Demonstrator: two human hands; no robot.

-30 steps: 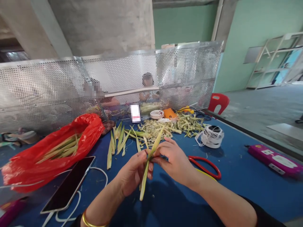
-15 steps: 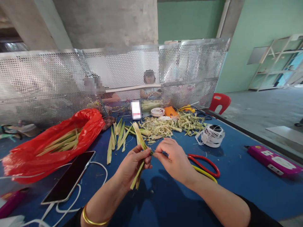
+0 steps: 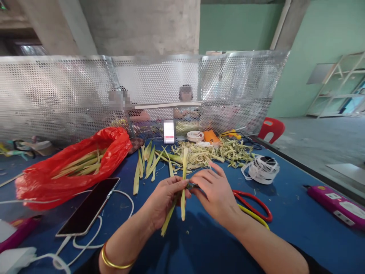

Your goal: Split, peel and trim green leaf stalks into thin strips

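Note:
My left hand is closed on pale green corn husk strips, pinching them between thumb and fingers over the table's middle. One strip stands nearly upright across another that slants down to the left. Close against it on the right, my right hand pinches a small dark greenish end at the place where the strips cross. Its thumb and index finger are together and the other fingers are lifted. The fingers partly cover that end, and it looks like twisted husk. Scissors with red and yellow handles lie beside my right wrist.
A red plastic bag of husks and a phone with white cables lie left. Behind my hands are loose husks and a shredded pile. White tape roll and purple device lie right. A perforated metal screen stands behind.
One husk strip has swung from leaning left to nearly upright, crossing the other. My right hand has come closer to the left, its fingers more spread. The view has turned slightly left.

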